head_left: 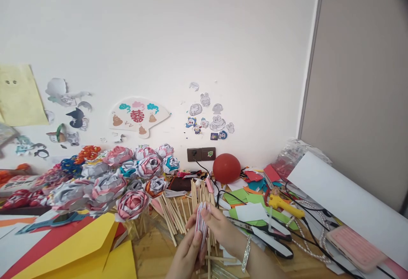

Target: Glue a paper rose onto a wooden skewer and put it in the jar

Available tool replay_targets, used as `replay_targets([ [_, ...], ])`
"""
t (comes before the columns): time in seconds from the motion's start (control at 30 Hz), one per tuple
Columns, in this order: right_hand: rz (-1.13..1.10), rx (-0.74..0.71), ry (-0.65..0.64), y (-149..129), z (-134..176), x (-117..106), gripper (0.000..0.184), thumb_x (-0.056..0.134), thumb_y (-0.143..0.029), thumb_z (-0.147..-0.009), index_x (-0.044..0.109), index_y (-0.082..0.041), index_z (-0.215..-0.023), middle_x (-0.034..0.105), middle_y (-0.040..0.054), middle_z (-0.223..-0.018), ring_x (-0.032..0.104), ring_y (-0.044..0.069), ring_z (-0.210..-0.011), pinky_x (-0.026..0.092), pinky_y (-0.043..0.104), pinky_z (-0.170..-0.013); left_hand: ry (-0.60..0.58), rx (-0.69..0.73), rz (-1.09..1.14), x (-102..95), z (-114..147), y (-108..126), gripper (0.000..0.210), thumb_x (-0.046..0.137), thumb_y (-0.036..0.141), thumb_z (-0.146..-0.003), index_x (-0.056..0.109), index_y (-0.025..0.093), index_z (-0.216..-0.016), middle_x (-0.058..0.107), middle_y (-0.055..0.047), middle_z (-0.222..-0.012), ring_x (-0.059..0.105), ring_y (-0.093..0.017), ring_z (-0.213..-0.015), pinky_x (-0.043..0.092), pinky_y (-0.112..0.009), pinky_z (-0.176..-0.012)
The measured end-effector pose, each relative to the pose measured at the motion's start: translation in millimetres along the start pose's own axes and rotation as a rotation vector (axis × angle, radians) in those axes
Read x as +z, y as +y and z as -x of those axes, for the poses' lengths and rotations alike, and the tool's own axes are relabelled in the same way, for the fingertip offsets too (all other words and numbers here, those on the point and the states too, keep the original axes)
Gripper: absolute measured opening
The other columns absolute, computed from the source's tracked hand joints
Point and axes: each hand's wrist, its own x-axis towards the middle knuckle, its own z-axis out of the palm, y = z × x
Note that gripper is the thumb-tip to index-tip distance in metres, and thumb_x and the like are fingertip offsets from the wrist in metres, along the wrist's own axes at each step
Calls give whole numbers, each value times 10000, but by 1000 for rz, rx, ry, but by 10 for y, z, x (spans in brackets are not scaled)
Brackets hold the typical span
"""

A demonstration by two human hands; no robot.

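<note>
Between my two hands is a narrow bundle of folded white and pink paper (pixel 201 223), held upright over the table. My left hand (pixel 186 249) grips its lower part, thumb pressed along the front. Higher up, my right hand (pixel 219 226) closes on the bundle with its thumb near the top; a sparkling bracelet circles that wrist. Loose wooden sticks (pixel 170 217) lie behind and below the hands. Several paper flowers (pixel 132 204) in white, pink and blue stand clustered to the left.
Yellow paper (pixel 76 249) covers the left front. A red balloon (pixel 226 168) rests by the wall socket (pixel 201 154). On the right are scissors (pixel 270 238), a yellow glue gun (pixel 287 206), black cables, green paper scraps (pixel 242 196), a pink case (pixel 355 247) and a white sheet (pixel 350 202).
</note>
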Motion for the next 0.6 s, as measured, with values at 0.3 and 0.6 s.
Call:
replay_targets([
  [0.3,-291,25,211,51,-45,107,340,507,-513,-797,504,-174,-780,591,11,-627,542,128,-588,362,218,-546,-80,-34,-28,11,53,-18,539,519,723,-603,484,185,-616,444,57,-420,298,-56,-337,214,-205,-364],
  [0.6,-219,36,317,112,-69,129,353,534,-539,-763,484,-191,-736,514,-34,-545,471,100,-492,335,203,-468,-113,-119,157,26,25,-71,559,580,684,-589,538,176,-818,513,61,-450,268,-32,-308,164,-195,-358],
])
